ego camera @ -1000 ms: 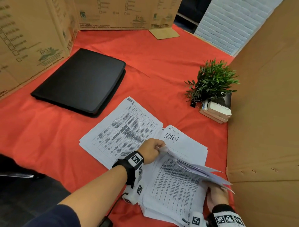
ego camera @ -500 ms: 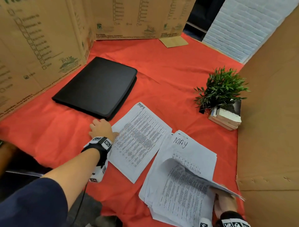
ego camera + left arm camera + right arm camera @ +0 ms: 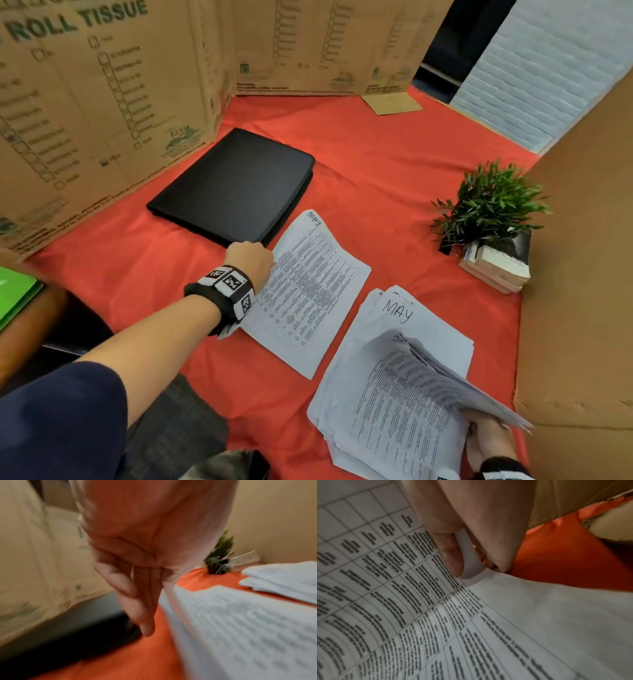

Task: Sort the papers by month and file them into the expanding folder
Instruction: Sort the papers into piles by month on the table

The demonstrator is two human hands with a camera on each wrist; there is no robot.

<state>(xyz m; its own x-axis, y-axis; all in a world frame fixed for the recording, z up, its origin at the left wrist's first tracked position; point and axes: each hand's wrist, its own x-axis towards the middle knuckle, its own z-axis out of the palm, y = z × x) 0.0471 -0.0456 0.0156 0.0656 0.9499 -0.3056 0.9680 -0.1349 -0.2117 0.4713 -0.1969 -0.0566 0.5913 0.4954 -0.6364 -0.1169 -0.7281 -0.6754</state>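
Lying closed and flat on red-covered bench (image 3: pixel 359 164) at 11 o'clock: black expanding folder (image 3: pixel 236 185), contents hidden. Single sheet marked "May" (image 3: pixel 308 291) just beside its near corner. Left hand (image 3: pixel 248 262) at that corner, fingers (image 3: pixel 137 601) straight and together, gripping nothing. Right hand (image 3: pixel 493 437) at 5 o'clock, fingers (image 3: pixel 450 553) pinching lifted sheets (image 3: pixel 455 373) of paper stack (image 3: pixel 387 411).

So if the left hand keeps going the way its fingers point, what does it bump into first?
Most likely the black folder. The left hand points at its near corner, beside the May sheet. Whether the fingertips already touch it is unclear, since the wrist view is blurred.
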